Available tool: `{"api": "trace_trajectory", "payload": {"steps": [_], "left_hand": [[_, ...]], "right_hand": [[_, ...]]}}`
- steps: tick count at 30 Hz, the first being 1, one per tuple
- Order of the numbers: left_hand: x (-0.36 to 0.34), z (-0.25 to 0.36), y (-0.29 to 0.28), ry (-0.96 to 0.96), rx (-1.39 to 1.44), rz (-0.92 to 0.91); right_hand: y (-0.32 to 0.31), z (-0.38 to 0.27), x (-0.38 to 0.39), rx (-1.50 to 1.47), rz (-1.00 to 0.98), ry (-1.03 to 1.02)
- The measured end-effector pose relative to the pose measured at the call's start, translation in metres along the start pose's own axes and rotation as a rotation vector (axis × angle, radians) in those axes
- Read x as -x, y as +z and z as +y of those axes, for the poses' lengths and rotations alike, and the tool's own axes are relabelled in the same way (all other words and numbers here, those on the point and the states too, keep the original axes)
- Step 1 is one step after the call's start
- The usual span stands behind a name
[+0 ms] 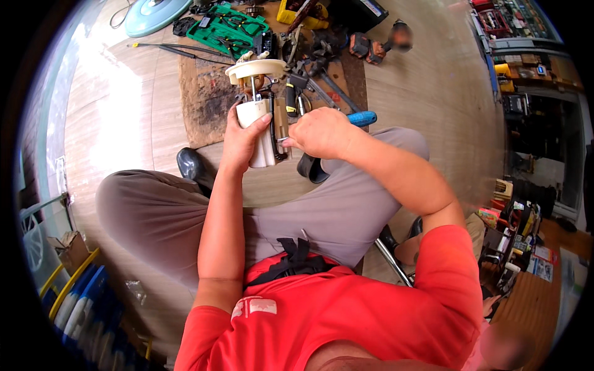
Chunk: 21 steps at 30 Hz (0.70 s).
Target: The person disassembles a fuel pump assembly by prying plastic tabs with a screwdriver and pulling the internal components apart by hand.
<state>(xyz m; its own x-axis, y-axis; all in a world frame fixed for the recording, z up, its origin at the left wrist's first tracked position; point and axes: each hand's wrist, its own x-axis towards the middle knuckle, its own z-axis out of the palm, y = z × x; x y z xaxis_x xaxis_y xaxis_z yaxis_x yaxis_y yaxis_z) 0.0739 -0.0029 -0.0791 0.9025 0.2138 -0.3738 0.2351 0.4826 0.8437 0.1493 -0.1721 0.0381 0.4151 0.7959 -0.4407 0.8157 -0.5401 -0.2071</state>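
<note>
There is one white canister (pixel 262 156), one cream disc (pixel 265 65), one green case (pixel 203 31).

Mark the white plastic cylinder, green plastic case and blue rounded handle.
White plastic cylinder (pixel 261 149), head view: lower side wall.
Green plastic case (pixel 213 38), head view: bare inner surface.
Blue rounded handle (pixel 363 119), head view: middle of grip.

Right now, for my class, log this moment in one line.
left hand: gripping white plastic cylindrical canister | right hand: curled beside it, contents unclear | cream round plastic flange: above canister
</note>
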Motion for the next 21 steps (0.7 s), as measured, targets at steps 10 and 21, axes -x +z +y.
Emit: {"api": "trace_trajectory", "payload": {"steps": [10,21], "left_hand": [[-0.001,-0.003,0.000,-0.195,0.223,-0.182],[-0.003,-0.011,-0.007,-0.196,0.223,-0.219]], "right_hand": [[-0.009,0.017,-0.007,-0.355,-0.110,-0.058],[-0.011,0.015,-0.003,-0.393,-0.154,-0.060]]}}
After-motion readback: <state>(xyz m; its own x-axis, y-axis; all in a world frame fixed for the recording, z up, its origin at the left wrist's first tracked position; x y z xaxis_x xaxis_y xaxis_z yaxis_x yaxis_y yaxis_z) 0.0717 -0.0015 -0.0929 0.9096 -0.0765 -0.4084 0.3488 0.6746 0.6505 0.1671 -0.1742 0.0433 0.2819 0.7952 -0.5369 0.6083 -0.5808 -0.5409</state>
